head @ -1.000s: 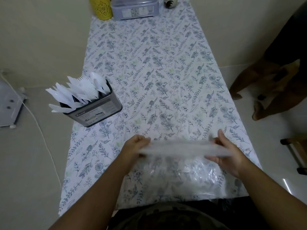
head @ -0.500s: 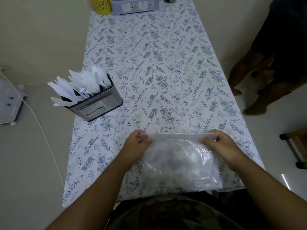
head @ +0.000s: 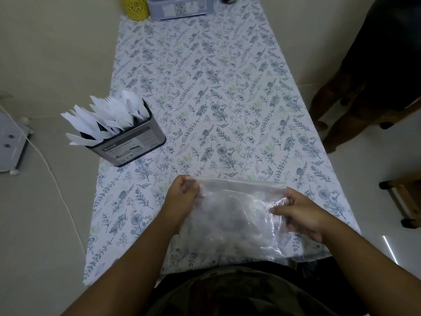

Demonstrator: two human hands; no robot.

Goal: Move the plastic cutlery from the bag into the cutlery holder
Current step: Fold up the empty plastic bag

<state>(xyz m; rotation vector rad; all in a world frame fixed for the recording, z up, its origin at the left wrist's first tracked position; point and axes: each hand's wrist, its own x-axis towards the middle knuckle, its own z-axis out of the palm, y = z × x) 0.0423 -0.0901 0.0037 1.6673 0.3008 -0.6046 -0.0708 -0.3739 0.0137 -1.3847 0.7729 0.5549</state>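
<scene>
The clear plastic bag [head: 237, 215] is lying at the near edge of the table [head: 218, 92], its sealed top strip stretching sideways between the two hands. The left hand [head: 182, 197] is pinching the bag's left top corner with curled fingers, and the right hand [head: 300, 213] is gripping the right side, thumb lying over the film and fingers curling beneath it. Whether anything is sitting inside the bag is hard to tell through the crinkled plastic.

To the far left, well apart from the bag, the cutlery holder [head: 134, 144] is standing at the table's left edge, a metal box with a printed label, and white plastic cutlery [head: 107, 117] is fanning out of it: knives, forks and spoons leaning leftward. Nothing is lying on the floral cloth between bag and holder.

At the table's far end a yellow container [head: 136, 8] is standing beside a grey lidded box [head: 182, 8]. On the floor at left a white cable [head: 57, 185] is trailing past a flat grey device [head: 11, 144]. At right another person's legs [head: 346, 106] are standing near the table, with a wooden piece of furniture [head: 405, 197] nearer.
</scene>
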